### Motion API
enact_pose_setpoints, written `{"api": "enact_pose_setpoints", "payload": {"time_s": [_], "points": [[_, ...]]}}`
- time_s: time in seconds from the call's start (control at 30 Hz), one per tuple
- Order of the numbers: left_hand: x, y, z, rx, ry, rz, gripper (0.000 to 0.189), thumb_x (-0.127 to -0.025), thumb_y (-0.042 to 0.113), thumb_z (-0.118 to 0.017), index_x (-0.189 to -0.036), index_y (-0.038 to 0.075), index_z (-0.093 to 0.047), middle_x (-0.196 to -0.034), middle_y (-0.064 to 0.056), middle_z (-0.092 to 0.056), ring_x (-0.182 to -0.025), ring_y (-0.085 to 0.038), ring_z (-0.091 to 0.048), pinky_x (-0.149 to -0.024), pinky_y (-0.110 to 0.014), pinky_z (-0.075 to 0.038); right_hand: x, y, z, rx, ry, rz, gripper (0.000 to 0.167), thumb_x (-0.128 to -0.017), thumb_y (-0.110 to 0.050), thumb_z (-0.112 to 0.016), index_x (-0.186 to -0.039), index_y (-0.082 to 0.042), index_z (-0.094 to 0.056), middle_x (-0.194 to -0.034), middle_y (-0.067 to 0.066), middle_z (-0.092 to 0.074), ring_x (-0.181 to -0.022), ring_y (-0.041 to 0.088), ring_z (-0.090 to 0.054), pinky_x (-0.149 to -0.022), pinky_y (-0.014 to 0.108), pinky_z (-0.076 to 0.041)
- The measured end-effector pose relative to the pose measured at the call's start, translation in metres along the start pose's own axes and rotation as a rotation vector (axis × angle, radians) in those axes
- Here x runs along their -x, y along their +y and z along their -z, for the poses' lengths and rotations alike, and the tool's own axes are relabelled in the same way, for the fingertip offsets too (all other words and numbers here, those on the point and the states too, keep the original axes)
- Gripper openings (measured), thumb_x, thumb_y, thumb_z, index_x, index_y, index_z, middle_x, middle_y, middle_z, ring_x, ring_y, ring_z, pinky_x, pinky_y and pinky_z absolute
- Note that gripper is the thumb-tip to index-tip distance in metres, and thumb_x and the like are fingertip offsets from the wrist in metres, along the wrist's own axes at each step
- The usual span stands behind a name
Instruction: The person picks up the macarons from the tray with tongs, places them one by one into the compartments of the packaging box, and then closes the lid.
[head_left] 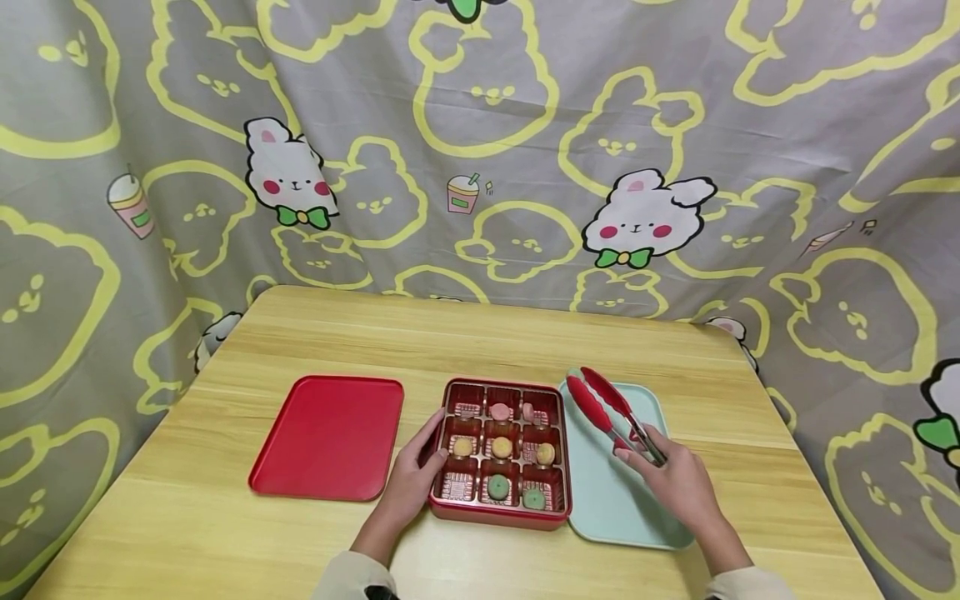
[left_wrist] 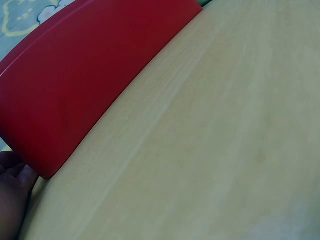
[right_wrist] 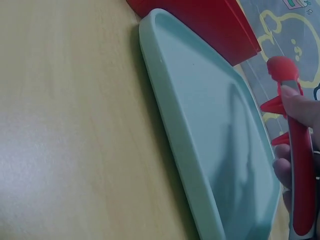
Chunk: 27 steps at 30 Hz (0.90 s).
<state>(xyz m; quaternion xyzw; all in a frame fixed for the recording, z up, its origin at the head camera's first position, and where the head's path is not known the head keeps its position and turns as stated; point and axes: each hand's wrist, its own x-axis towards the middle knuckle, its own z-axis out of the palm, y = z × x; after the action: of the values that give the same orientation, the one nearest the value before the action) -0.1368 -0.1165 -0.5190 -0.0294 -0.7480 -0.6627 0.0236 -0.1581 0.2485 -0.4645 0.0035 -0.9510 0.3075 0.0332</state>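
Observation:
A red box (head_left: 500,518) divided into several compartments holds small macarons: pink ones (head_left: 500,412) at the back, yellow ones (head_left: 502,447) in the middle row, green ones (head_left: 498,487) in front. My left hand (head_left: 411,475) holds the box by its left side, thumb at the rim. In the right wrist view, tongs (right_wrist: 302,185) with red tips and red handle grips are held in my right hand (head_left: 673,479). Their tips point away over the back of the mint-green tray (head_left: 611,500), spread apart. Whether the small green patch by the tips is a macaron I cannot tell.
A flat red lid-like tray (head_left: 327,437) lies left of the box. The mint tray sits close along the box's right side. All stand on a wooden table (head_left: 187,517), with a patterned curtain (head_left: 495,183) hanging behind it and at both sides.

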Motion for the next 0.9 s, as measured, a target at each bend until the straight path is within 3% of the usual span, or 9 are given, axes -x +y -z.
{"api": "enact_pose_setpoints", "payload": {"time_s": [0.23,0.6,0.9], "points": [[0.001,0.000,0.000,-0.002,-0.001,0.002,0.057,-0.094,0.007,-0.053,-0.144,0.028,-0.039,-0.151,-0.006,-0.033,-0.140,-0.026,-0.026,-0.112,-0.047,-0.022,0.001,-0.003,-0.004,-0.024,0.003,0.019,0.074,-0.079,-0.046,-0.072,-0.135,-0.002,-0.051,-0.084,0.015,-0.058,-0.060,0.016,-0.038,-0.048,0.024,-0.033],[-0.001,-0.001,0.001,-0.002,0.003,-0.008,0.057,-0.093,0.007,-0.054,-0.144,0.026,-0.039,-0.150,-0.004,-0.035,-0.139,-0.022,-0.028,-0.111,-0.035,-0.023,0.002,-0.005,-0.008,-0.030,-0.024,0.095,0.070,-0.079,-0.045,-0.072,-0.134,-0.006,-0.053,-0.109,0.021,-0.064,-0.079,0.023,-0.050,-0.056,0.024,-0.036],[-0.002,0.000,0.000,-0.007,0.000,0.016,0.058,-0.093,0.004,-0.053,-0.145,0.025,-0.039,-0.150,-0.004,-0.035,-0.139,-0.022,-0.027,-0.112,-0.041,-0.021,0.006,-0.009,-0.012,-0.041,-0.043,0.145,0.069,-0.078,-0.042,-0.073,-0.133,-0.006,-0.055,-0.108,0.018,-0.065,-0.074,0.020,-0.049,-0.052,0.022,-0.035]]}}
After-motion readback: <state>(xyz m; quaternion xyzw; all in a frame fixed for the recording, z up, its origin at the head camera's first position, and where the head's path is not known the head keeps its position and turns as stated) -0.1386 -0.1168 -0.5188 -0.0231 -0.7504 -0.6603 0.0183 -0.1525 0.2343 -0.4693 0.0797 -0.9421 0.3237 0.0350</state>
